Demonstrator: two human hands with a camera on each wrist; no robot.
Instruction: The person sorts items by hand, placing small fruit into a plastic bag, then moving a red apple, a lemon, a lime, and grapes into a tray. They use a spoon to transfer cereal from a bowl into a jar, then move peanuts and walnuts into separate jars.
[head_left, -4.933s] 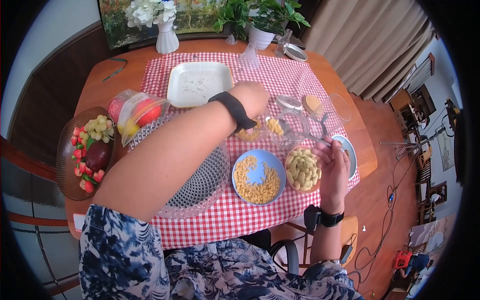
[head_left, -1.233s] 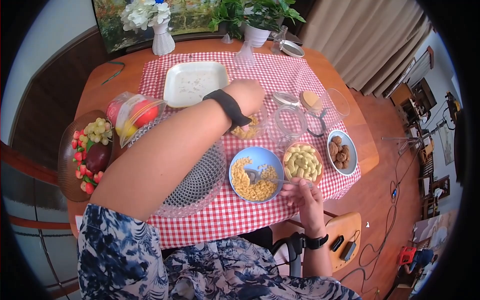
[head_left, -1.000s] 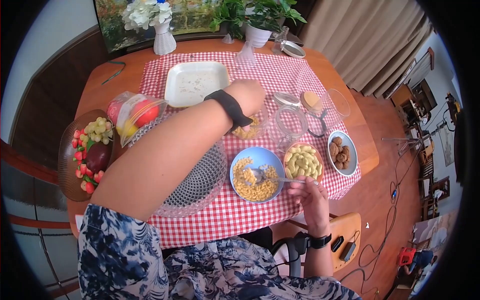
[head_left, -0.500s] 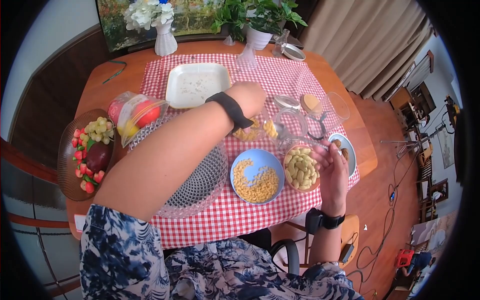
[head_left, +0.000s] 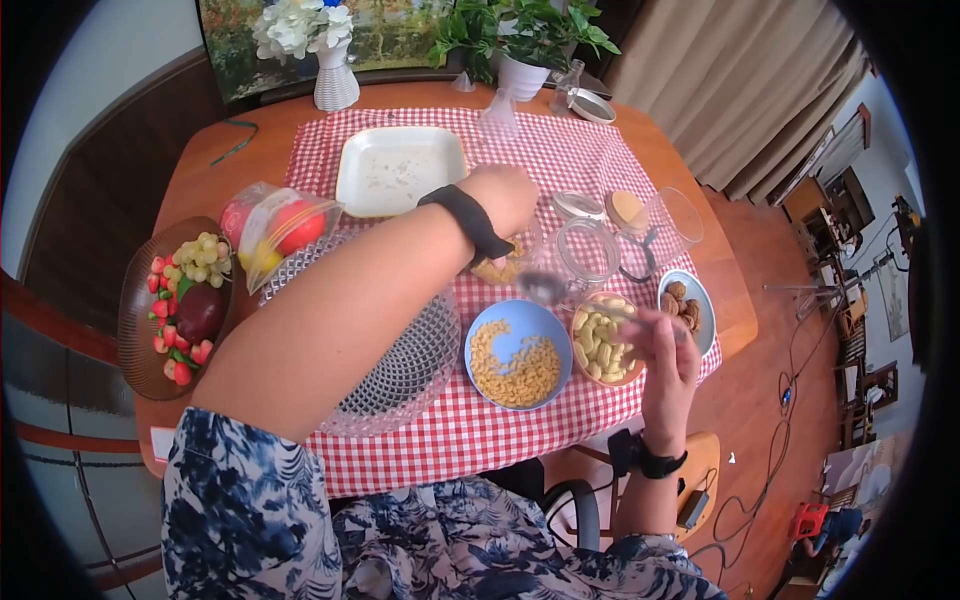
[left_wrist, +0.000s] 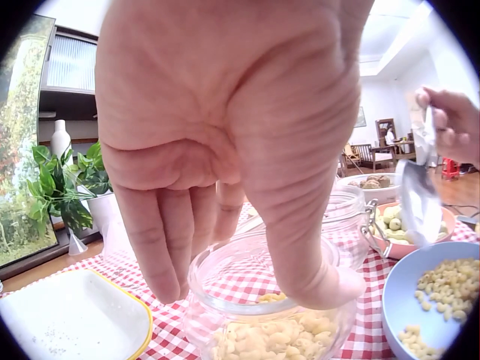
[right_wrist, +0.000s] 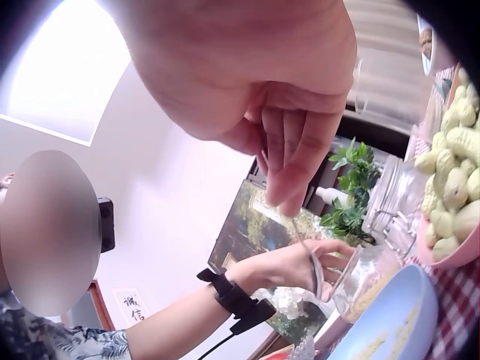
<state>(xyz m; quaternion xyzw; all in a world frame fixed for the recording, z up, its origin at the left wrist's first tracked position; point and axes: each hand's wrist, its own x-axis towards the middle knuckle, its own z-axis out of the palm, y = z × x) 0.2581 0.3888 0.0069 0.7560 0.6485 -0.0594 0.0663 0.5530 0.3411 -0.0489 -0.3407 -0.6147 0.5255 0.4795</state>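
My left hand (head_left: 503,200) reaches across the table and holds a clear glass jar (left_wrist: 196,319), its fingers and thumb on either side of the rim. Small yellow pasta pieces (left_wrist: 281,337) lie in the jar's bottom. My right hand (head_left: 665,365) pinches the handle of a metal spoon (left_wrist: 421,201), whose bowl looks bare and slightly blurred in the head view. The spoon hangs between the jar and a blue bowl (head_left: 512,340), which has more of the pasta around its sides and a bare patch in the middle. A pink bowl of peanuts (head_left: 603,345) sits below my right hand.
A bowl of walnuts (head_left: 688,310) stands at right. Behind it are an open clip-top jar (head_left: 588,250), lids (head_left: 578,205) and a lying glass (head_left: 678,215). Left are a white tray (head_left: 400,172), a large ridged glass bowl (head_left: 400,385), bagged fruit (head_left: 280,225) and a fruit dish (head_left: 140,345).
The spoon scooped pasta from the blue bowl, rose toward the jar loaded, and is now bare and drawn back toward the bowls. The left hand has stayed at the jar.
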